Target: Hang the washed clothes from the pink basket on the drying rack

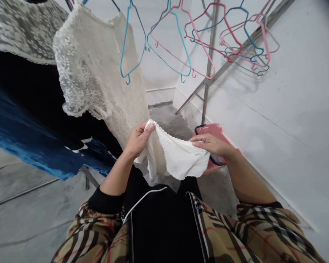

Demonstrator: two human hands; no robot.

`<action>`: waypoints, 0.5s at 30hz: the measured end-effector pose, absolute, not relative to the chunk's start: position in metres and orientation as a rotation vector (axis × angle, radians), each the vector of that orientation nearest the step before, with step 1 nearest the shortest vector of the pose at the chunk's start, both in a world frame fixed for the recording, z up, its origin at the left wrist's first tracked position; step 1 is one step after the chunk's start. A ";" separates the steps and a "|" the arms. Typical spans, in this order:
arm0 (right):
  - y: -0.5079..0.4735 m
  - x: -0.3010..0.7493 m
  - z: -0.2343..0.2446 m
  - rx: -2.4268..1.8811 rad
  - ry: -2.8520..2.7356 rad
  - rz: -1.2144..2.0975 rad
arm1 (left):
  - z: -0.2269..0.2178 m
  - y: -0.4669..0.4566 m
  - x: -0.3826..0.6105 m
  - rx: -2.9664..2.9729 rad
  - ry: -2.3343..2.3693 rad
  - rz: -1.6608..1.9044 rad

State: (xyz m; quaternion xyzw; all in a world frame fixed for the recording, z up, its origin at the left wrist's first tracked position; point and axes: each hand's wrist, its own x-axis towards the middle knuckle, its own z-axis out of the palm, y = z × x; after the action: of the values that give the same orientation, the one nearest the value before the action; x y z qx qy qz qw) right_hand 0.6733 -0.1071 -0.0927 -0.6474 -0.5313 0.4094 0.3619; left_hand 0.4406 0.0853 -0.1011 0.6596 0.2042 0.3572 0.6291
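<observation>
A small white knitted garment [172, 155] is stretched between my two hands at waist height. My left hand [137, 138] pinches its upper left edge with closed fingers. My right hand [211, 144] grips the right edge, fingers pressed together on the cloth. Just behind my left hand hangs a cream lace top [98, 69] on a hanger.
Several empty blue and pink wire hangers [181, 40] dangle from a metal rack [208, 73] ahead. A dark blue garment [30, 135] and a grey lace one [19, 29] hang at left. A pink basin with a phone [211, 129] sits by the white wall [290, 109].
</observation>
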 end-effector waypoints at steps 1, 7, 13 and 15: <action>-0.107 0.673 -0.091 -1.671 -1.370 1.062 | -0.102 0.085 0.440 1.518 0.478 0.814; -0.092 0.651 -0.087 -1.524 -1.429 1.023 | -0.103 0.072 0.445 1.737 0.400 0.663; -0.062 0.607 -0.101 -1.274 -1.414 0.850 | -0.112 0.059 0.455 1.851 0.259 0.549; -0.056 0.598 -0.105 -1.259 -1.367 0.850 | -0.117 0.060 0.456 1.795 0.267 0.549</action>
State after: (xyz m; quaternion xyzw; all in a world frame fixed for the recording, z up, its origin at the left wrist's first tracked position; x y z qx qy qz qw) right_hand 0.5976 -0.0557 -0.1048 -0.5254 -0.5705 0.3547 0.5221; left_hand 0.4560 0.0598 -0.1171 0.7690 0.1145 0.2353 0.5832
